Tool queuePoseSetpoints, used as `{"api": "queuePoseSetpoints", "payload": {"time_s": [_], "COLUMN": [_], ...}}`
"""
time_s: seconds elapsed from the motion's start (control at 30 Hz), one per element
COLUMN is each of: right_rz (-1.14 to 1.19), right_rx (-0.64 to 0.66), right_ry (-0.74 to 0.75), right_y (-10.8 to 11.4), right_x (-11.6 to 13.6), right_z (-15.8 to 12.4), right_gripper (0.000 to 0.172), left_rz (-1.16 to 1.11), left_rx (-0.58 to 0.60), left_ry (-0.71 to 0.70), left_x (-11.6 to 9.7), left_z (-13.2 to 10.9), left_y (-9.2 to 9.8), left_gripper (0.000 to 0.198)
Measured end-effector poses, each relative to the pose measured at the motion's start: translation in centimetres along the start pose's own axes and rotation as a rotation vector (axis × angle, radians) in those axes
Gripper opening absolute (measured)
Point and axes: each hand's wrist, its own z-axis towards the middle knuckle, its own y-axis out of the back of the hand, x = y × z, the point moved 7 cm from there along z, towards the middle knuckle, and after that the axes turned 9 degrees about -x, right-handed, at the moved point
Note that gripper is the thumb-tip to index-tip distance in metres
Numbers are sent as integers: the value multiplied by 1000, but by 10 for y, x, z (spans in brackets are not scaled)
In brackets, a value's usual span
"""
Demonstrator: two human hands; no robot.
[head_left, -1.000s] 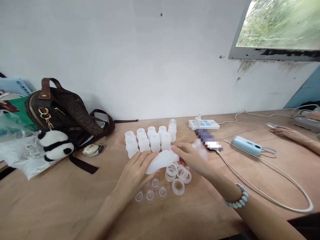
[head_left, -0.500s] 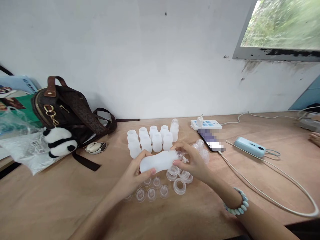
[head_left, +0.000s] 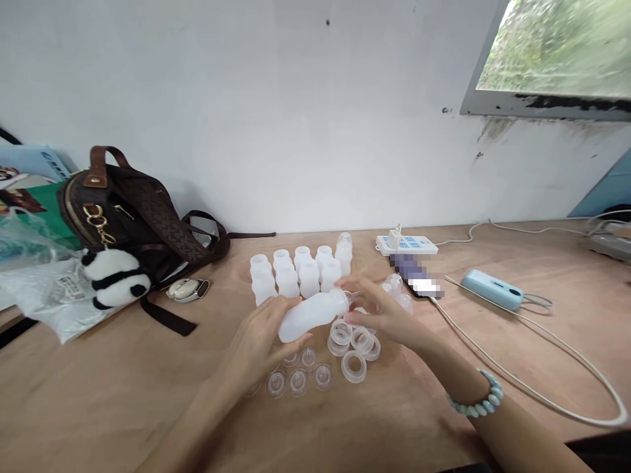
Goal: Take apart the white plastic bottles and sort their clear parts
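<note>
A frosted white bottle (head_left: 311, 316) lies tilted in the air, its neck to the right. My left hand (head_left: 269, 332) is wrapped round its base end. The fingers of my right hand (head_left: 372, 307) close round the neck end, where a clear part shows between them. Behind it stand several white bottles (head_left: 309, 279), and one at the back right has a clear cap (head_left: 345, 240). Clear rings (head_left: 353, 366) lie below my right hand. Several transparent nipple-shaped pieces (head_left: 298, 381) sit on the table in front of the bottle. Clear domed caps (head_left: 394, 284) are right of my right hand.
A dark backpack (head_left: 142, 210) with a panda charm stands at the left beside a plastic bag (head_left: 59, 289). A mouse and a watch (head_left: 187, 290) lie near it. At the right are a power strip (head_left: 407, 246), phone (head_left: 414, 276), cable and blue power bank (head_left: 493, 290).
The held bottle has tilted, its neck end rising slightly and its base shifting right. My right hand has moved a little, and its fingers now sit further round the neck.
</note>
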Motion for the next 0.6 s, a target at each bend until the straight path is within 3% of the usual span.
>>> {"api": "queuePoseSetpoints", "payload": {"time_s": [0.07,0.1,0.2,0.27,0.33,0.47,0.53,0.6], "right_rz": [-4,-11,-32,-60,-120,-236,-250,-223], "right_rx": [-9,-23,-41,-42,-87,-322,-439,-513], "right_ry": [61,68,12,40,204,587,624,559], "right_y": [5,6,4,1,1,15,25,34], "right_x": [2,2,-4,0,15,46,48,42], "right_z": [0,0,1,1,-1,-13,-16,-14], "right_gripper": [74,77,43,29,23,23,27,31], "left_rz": [11,12,-1,-43,-125,-358,-490,-637], "left_rx": [-21,-29,-31,-23,-18,-48,-62,-73], "left_ry": [-24,-43,-90,-51,42,293,441,565], "left_x": [0,-1,-6,-7,-2,17,29,37], "left_z": [-1,-1,-1,0,2,4,3,2], "left_y": [1,1,-1,-1,1,11,12,10], "left_gripper": [34,34,35,34,31,23,28,39]}}
